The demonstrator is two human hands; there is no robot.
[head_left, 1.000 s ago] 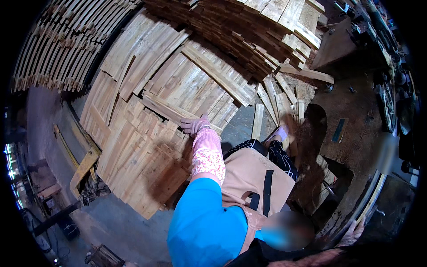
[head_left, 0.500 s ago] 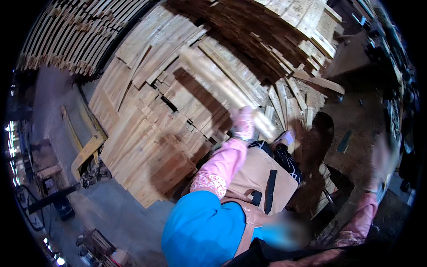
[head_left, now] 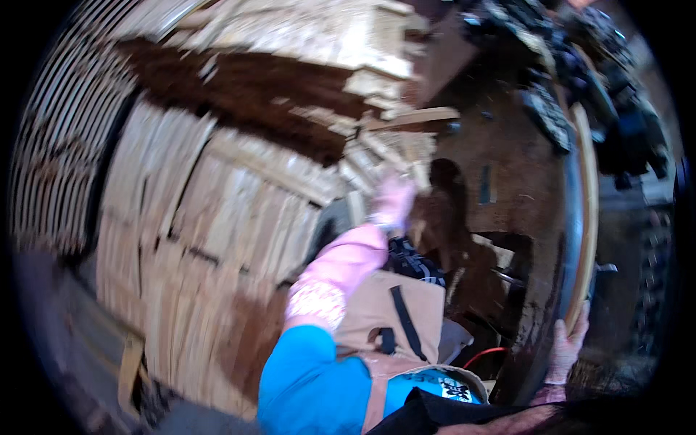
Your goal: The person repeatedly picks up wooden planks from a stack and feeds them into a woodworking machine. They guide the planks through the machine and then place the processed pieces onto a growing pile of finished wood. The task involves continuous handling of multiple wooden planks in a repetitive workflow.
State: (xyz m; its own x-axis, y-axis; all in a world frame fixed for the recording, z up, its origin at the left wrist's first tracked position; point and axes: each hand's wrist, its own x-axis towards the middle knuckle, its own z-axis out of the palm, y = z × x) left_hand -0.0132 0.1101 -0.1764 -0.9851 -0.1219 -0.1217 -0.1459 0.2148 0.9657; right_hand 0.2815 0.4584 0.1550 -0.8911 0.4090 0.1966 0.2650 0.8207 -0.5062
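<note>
My right hand (head_left: pixel 568 349) is at the near end of a long, narrow wooden plank (head_left: pixel 591 196), its thumb on one side and its fingers on the other. The plank lies lengthwise along a smooth bluish metal surface (head_left: pixel 572 239) on the right. My left hand (head_left: pixel 394 201), in a pink sleeve, reaches forward in front of my body. Motion smears its fingers, and no long plank shows in it. Just beyond it lie short loose wooden pieces (head_left: pixel 357 174); whether the hand touches one, I cannot tell.
A broad stack of planks (head_left: pixel 181 290) fills the left middle. Behind it rises another plank stack (head_left: pixel 304 32) with a dark side. Ridged rows of wood (head_left: pixel 54 174) stand far left. Dark machinery (head_left: pixel 602 94) is at the far right. A yellow metal frame (head_left: pixel 130 366) sits lower left.
The view has turned to the right. The plank my left hand gripped is gone from it. My right hand, blurred and raised before, is now lower, at the end of a plank on the right.
</note>
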